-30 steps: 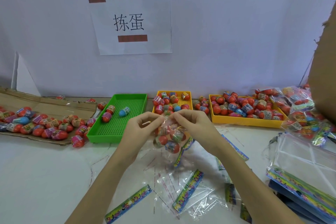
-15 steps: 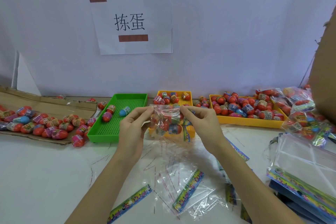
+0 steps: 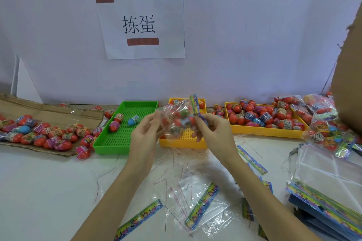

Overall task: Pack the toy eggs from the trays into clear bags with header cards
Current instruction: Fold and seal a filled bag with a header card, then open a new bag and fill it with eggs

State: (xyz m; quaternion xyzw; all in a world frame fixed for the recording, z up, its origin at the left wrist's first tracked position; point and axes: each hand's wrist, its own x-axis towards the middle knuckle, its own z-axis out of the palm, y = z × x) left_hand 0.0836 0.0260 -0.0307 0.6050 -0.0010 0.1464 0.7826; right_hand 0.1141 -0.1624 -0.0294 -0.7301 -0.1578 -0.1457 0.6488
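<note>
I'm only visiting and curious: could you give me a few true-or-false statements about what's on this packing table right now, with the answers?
1. Both hands hold the filled bag in the air. True: left hand, right hand.
2. The green tray is heaped with eggs. False: only about three eggs lie in it.
3. The yellow tray on the right holds many eggs. True.
4. The paper sign lies flat on the table. False: it hangs on the wall.
5. Empty bags lie in front of the person. True.
</note>
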